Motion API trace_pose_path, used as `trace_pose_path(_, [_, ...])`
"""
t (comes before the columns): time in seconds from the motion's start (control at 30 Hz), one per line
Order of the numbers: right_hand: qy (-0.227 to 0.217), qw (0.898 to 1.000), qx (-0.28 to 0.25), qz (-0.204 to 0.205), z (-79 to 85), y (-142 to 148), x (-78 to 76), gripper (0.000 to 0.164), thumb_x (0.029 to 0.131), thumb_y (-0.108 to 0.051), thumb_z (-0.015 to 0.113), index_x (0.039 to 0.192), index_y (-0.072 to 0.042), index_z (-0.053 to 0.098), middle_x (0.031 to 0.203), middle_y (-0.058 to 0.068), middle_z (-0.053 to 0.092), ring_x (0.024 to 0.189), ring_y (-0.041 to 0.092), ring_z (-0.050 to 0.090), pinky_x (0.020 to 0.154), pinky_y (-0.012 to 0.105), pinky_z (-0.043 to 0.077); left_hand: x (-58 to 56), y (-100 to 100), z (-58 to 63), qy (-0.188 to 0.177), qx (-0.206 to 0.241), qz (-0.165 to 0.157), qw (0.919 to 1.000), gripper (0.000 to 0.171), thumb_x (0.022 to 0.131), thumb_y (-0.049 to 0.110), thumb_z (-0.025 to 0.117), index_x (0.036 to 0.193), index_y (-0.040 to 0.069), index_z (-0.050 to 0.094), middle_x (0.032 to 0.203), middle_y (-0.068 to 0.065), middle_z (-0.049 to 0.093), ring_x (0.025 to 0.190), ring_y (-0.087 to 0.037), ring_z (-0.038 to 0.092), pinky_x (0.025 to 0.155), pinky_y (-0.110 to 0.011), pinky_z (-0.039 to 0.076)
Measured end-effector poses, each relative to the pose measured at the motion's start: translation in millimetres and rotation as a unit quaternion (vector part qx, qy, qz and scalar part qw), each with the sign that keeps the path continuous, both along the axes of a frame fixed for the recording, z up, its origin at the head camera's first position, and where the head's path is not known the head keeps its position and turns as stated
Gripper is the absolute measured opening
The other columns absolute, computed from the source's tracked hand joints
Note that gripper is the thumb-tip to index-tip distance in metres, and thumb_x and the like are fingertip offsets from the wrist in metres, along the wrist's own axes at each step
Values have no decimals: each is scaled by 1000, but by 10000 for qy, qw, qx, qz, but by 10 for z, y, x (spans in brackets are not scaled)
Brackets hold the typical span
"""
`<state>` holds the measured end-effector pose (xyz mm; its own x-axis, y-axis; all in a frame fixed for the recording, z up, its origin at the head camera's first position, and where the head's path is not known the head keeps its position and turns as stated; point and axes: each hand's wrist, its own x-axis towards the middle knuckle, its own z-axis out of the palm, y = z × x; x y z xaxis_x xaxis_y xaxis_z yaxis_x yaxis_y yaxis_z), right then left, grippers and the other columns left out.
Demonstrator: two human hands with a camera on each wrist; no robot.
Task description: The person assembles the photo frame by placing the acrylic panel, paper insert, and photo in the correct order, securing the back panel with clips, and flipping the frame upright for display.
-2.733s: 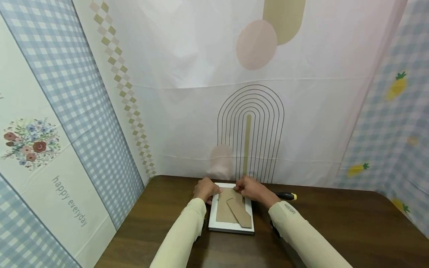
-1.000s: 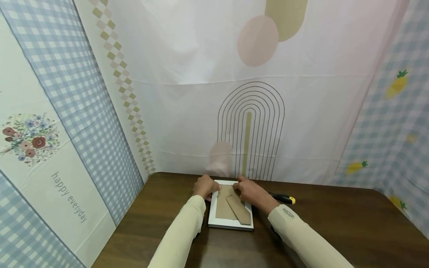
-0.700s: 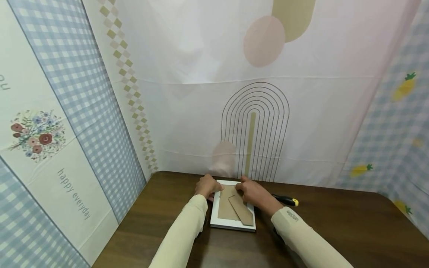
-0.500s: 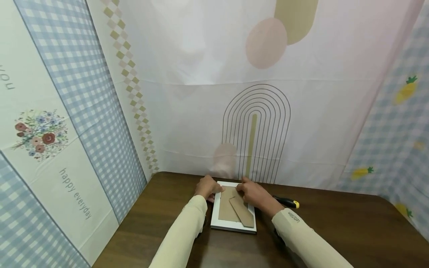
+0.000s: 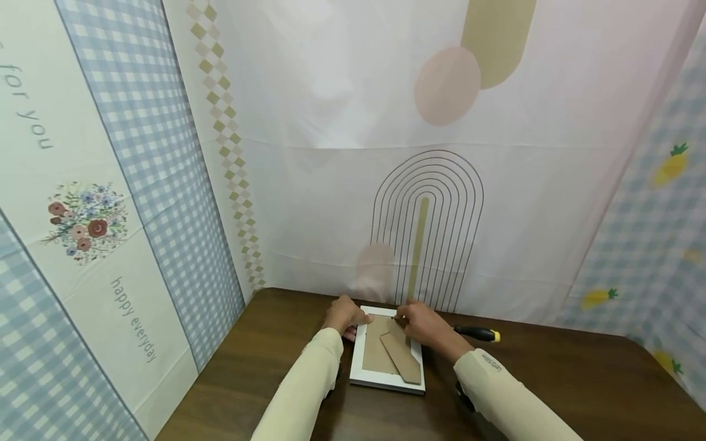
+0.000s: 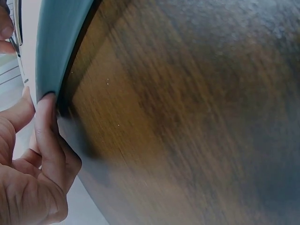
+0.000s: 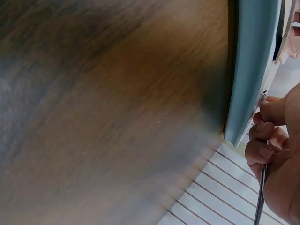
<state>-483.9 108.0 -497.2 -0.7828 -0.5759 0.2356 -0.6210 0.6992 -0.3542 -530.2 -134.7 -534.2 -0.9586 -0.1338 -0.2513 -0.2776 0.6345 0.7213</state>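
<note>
A white picture frame (image 5: 357,362) lies face down on the table, its brown backing board (image 5: 377,358) and slanted easel leg (image 5: 402,362) showing. My left hand (image 5: 343,315) grips its far left side, thumb on the back. In the left wrist view, the fingers (image 6: 47,136) press the frame's outer side (image 6: 63,47). My right hand (image 5: 425,324) is at the far right corner, fingers curled round the thin metal shaft (image 7: 260,194) of a screwdriver. The screwdriver's black and yellow handle (image 5: 478,334) sticks out to the right. Its tip, at the frame's inner edge, is mostly hidden by my fingers.
The dark wooden table (image 5: 524,380) reaches back to a patterned cloth wall (image 5: 320,202). Checked cloth (image 5: 160,184) hangs on the left, and more checked cloth (image 5: 623,245) on the right.
The head view has shifted, so the scene sits slightly lower and further right. My right fingers have curled more at the corner. My left hand keeps its grip on the frame, which stays put.
</note>
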Motion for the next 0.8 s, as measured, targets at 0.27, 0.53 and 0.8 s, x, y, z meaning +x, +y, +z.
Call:
trace_pose_path(0.27, [160,9997,-122,166,-10,-77,49,13,100,-4,73,102,-8,85,92,4,79,78,11,66,65,35,61,22,-9,-13,-91,11,69,9999,50,87,34,100,105,-4,73,78,-18,71,58,-27,77,51,-36,69])
trace_pose_path(0.53, [-1511,9861,-423,-545,232,-315,162,10,96,-13,77,91,-15,86,78,-3,76,63,11,58,56,25,46,75,36,67,-16,-33,260,9997,45,86,34,101,94,0,73,75,-17,72,58,-25,76,50,-36,68])
trace_pose_path(0.8, [-3123,9375,-1248,-893,258,-448,196,21,97,-18,84,79,-11,76,64,-2,59,53,11,42,45,24,32,180,89,224,-94,-87,296,9995,44,89,33,99,98,-2,73,74,-15,71,58,-25,75,50,-36,68])
